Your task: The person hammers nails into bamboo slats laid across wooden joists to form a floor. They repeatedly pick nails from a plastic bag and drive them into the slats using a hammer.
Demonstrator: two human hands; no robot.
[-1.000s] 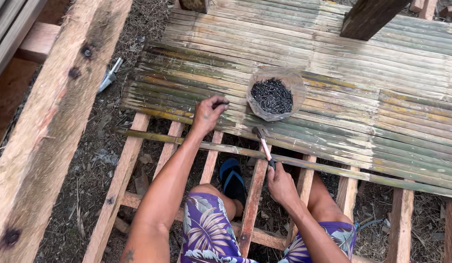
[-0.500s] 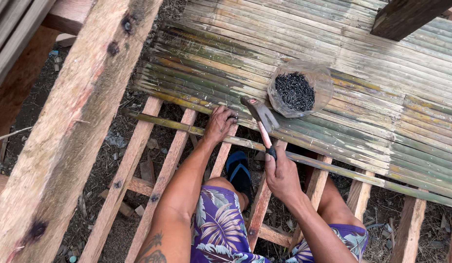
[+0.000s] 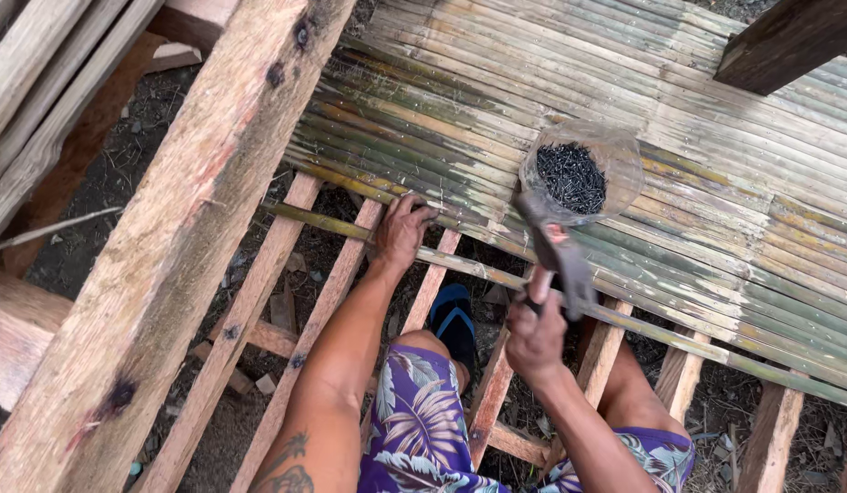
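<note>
- Left hand (image 3: pixel 402 228): fingers curled and pressed down on a loose bamboo slat (image 3: pixel 460 265), apparently pinning it against the wooden joists (image 3: pixel 277 265) so it cannot shift.
- Right hand (image 3: pixel 533 330): closed tight around the handle of a hammer (image 3: pixel 556 251), head raised above the slat, blurred.
- Clear container of dark nails (image 3: pixel 574 178): stands on the laid bamboo flooring (image 3: pixel 716 183), just beyond the hammer, within easy reach.
- Heavy timber beam (image 3: pixel 186 237): runs diagonally at the left, well apart from both hands.

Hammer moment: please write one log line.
right hand: grips raised hammer | left hand: on bamboo slat | nail container: on slats
</note>
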